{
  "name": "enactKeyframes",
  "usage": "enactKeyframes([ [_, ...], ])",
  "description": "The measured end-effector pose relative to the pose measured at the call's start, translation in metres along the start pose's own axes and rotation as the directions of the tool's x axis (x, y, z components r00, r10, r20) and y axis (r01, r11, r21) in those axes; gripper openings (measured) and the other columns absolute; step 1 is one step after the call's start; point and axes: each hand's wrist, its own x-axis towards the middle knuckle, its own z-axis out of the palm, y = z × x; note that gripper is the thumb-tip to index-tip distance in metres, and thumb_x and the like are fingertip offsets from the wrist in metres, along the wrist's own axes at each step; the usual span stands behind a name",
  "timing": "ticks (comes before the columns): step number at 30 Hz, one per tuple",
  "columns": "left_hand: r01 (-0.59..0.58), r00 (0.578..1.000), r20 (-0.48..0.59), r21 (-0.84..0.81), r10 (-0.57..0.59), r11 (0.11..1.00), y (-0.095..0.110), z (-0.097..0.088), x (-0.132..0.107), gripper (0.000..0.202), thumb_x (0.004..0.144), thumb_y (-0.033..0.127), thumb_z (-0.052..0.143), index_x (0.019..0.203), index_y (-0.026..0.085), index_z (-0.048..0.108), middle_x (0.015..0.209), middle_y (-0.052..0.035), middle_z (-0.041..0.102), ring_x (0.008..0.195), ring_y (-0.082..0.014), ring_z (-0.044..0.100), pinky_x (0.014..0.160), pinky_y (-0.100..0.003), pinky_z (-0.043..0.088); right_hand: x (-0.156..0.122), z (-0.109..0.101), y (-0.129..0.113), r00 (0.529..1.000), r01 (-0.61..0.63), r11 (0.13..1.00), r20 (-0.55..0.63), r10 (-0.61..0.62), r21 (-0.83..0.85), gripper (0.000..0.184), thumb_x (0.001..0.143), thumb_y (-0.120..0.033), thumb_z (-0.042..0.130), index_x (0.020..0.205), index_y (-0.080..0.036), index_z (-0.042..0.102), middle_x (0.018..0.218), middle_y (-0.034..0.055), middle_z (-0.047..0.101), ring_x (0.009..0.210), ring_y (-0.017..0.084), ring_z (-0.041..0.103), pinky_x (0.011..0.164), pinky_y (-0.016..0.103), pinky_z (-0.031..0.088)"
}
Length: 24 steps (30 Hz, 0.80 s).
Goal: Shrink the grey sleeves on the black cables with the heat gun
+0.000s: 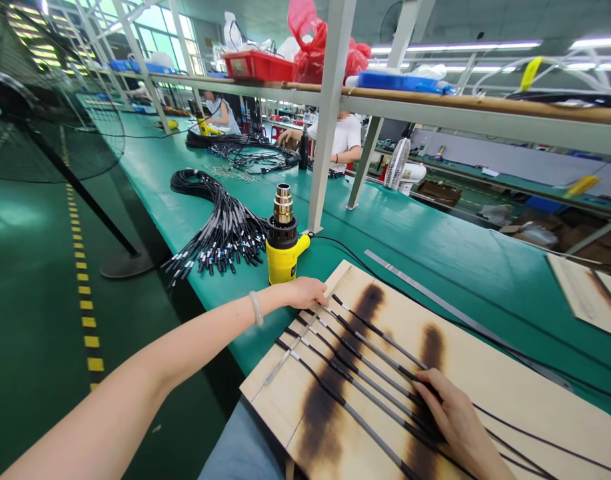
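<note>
Several black cables (368, 370) with grey sleeves and white labels near their ends lie side by side across a scorched wooden board (490, 347). At the board's far left edge, my left hand (308, 293) pinches the end of one cable, close to its white label. My right hand (450, 413) is closed on a cable over the right-hand burn mark, and its fingers partly cover the cables beneath. A yellow heat gun (284, 257) stands nozzle up just beyond my left hand. The cable ends sit along a clear strip (280, 369) on the board.
A bundle of black cables (220, 220) lies on the green bench (185, 230), left of the heat gun. A metal ruler (420, 287) and a power cord run behind the board. A shelf post (328, 133) rises nearby. A fan (30, 120) stands left; co-workers sit farther back.
</note>
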Motion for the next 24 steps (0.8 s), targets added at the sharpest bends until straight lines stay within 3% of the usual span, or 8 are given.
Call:
enactKeyframes([
  [4, 0.042, 0.999, 0.028, -0.043, -0.04, 0.998, 0.005, 0.002, 0.0, 0.035, 0.077, 0.008, 0.053, 0.099, 0.029, 0.07, 0.079, -0.0014, 0.057, 0.076, -0.0157, 0.054, 0.061, -0.021, 0.04, -0.003, 0.0, 0.008, 1.0, -0.026, 1.0, 0.011, 0.026, -0.011, 0.028, 0.09, -0.044, 0.043, 0.086, -0.023, 0.06, 0.077, 0.0032, 0.069, 0.068, 0.017, 0.068, 0.061, 0.025, 0.055],
  [10, 0.0, 1.0, 0.019, 0.006, 0.0, 1.0, 0.006, 0.005, 0.0, 0.037, 0.076, 0.005, 0.054, 0.1, 0.029, 0.069, 0.08, -0.0028, 0.058, 0.077, -0.0165, 0.055, 0.064, -0.024, 0.043, -0.015, -0.009, 0.023, 0.999, 0.014, 0.999, -0.033, -0.015, -0.048, 0.031, 0.089, -0.046, 0.044, 0.086, -0.023, 0.065, 0.083, 0.0053, 0.068, 0.075, 0.018, 0.068, 0.067, 0.026, 0.057],
  [17, -0.038, 0.998, 0.048, 0.097, 0.034, 0.995, 0.004, 0.009, 0.002, 0.033, 0.079, 0.01, 0.053, 0.102, 0.027, 0.068, 0.08, -0.0035, 0.057, 0.073, -0.017, 0.054, 0.06, -0.024, 0.043, -0.016, -0.013, 0.022, 0.998, 0.064, 0.994, -0.017, -0.066, -0.083, 0.033, 0.091, -0.045, 0.043, 0.084, -0.023, 0.067, 0.08, 0.0059, 0.065, 0.071, 0.017, 0.067, 0.063, 0.025, 0.056],
  [24, 0.009, 0.999, 0.039, 0.058, -0.012, 0.998, 0.008, 0.004, 0.001, 0.029, 0.077, 0.01, 0.054, 0.097, 0.026, 0.068, 0.078, -0.0023, 0.056, 0.076, -0.0161, 0.055, 0.065, -0.024, 0.045, -0.015, -0.012, 0.025, 0.998, 0.064, 0.995, -0.006, -0.064, -0.075, 0.034, 0.091, -0.045, 0.042, 0.082, -0.024, 0.067, 0.082, 0.0065, 0.065, 0.072, 0.017, 0.067, 0.063, 0.026, 0.056],
])
